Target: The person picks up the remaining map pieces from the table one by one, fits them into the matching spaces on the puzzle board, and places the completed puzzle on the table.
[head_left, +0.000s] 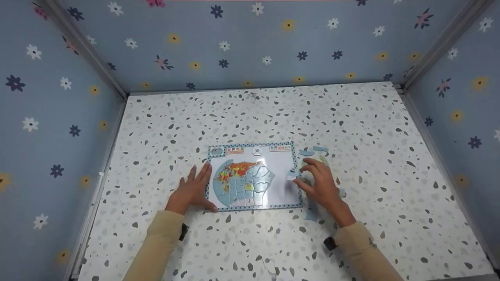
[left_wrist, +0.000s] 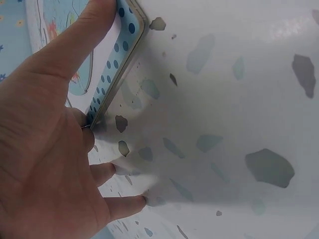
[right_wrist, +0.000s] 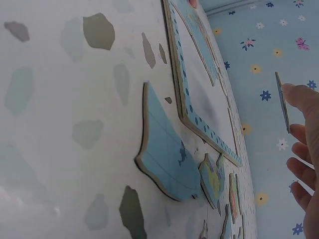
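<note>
A world-map jigsaw puzzle board with a dotted blue border lies on the table. Joined map pieces fill the left and middle of its round picture; white backing shows to their right. My left hand rests at the board's left edge, fingers spread, the thumb over the near corner. In the left wrist view, that thumb lies on the dotted border. Above the board's right edge, my right hand pinches a puzzle piece between thumb and fingertips. It appears edge-on in the right wrist view, raised off the board.
Loose puzzle pieces lie right of the board: blue strips at the far side, a pointed blue piece near the closest corner, and several others partly under my right hand. Flower-patterned panels enclose the speckled table on three sides.
</note>
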The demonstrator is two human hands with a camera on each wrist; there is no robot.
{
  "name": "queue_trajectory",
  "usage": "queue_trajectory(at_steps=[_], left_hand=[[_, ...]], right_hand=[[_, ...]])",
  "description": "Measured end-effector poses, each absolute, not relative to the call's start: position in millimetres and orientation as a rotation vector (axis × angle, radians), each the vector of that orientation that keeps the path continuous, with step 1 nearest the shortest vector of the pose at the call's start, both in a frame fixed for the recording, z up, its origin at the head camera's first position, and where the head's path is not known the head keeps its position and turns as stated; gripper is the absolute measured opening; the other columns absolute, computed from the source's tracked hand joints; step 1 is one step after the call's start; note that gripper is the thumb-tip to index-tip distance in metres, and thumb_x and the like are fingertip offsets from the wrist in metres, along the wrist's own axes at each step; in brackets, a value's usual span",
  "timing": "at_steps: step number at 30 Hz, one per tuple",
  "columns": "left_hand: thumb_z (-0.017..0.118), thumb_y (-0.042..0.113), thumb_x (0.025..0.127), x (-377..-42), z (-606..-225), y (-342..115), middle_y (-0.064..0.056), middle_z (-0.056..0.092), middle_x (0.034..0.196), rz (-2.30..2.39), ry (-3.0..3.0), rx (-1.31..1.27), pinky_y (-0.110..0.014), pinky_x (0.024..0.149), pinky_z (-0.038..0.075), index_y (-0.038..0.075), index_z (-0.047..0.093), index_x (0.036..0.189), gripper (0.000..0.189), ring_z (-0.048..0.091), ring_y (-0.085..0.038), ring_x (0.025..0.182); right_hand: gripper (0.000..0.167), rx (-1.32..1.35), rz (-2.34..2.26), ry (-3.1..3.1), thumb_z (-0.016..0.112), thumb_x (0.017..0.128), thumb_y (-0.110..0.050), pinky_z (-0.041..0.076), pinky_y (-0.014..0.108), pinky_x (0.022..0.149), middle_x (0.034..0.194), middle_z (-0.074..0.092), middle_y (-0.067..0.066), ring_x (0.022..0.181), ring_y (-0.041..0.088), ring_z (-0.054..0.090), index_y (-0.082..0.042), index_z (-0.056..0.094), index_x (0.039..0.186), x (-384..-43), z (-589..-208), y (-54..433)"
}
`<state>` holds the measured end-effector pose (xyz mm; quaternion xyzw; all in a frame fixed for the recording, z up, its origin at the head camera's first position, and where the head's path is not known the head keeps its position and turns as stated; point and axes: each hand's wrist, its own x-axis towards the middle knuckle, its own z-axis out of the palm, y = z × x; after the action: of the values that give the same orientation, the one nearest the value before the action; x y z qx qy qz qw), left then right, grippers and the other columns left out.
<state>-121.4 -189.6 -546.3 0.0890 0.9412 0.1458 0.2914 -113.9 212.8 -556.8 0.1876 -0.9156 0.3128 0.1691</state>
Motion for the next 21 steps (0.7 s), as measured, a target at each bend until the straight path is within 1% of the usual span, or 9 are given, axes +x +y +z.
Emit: queue_trajectory(at_steps=[7,14,17,21], left_hand=[[0.085,0.061,0.055,-121.6,-548.1,-189.4,-0.001,-0.013,0.162,0.39,2.505,0.234,-0.067,0.112,0.005,0.017,-0.005,0.155,0.141,-0.013,-0.039,0.146],[0.084,0.061,0.055,-121.1,-547.7,-189.1,0.0,-0.013,0.162,0.394,2.507,0.233,-0.067,0.112,0.005,0.018,-0.005,0.155,0.141,-0.013,-0.038,0.146],[0.085,0.06,0.055,-121.0,-546.7,-189.3,-0.002,-0.013,0.162,0.395,2.508,0.239,-0.068,0.112,0.005,0.017,-0.004,0.155,0.14,-0.012,-0.04,0.146],[0.085,0.059,0.056,-120.5,-545.9,-189.3,-0.004,-0.011,0.162,0.391,2.51,0.247,-0.069,0.111,0.007,0.015,-0.003,0.155,0.139,-0.011,-0.041,0.146]], right_hand=[[0.033,0.556,0.891,-2.639,0.078,0.079,-0.034,0.04,0.046,0.104,0.129,0.058,0.007,0.123,0.027,0.052,-0.011,0.064,0.097,-111.3,-562.2,199.7],[0.033,0.602,0.899,-2.665,0.079,0.078,-0.034,0.04,0.044,0.103,0.13,0.057,0.005,0.121,0.024,0.051,-0.012,0.064,0.098,-106.2,-569.0,190.7],[0.034,0.64,0.916,-2.657,0.078,0.078,-0.035,0.042,0.045,0.101,0.13,0.057,0.006,0.12,0.024,0.051,-0.012,0.064,0.098,-103.6,-571.2,187.4],[0.035,0.691,0.923,-2.647,0.078,0.078,-0.037,0.042,0.046,0.101,0.129,0.058,0.007,0.121,0.024,0.051,-0.012,0.063,0.098,-100.6,-574.1,183.3]])
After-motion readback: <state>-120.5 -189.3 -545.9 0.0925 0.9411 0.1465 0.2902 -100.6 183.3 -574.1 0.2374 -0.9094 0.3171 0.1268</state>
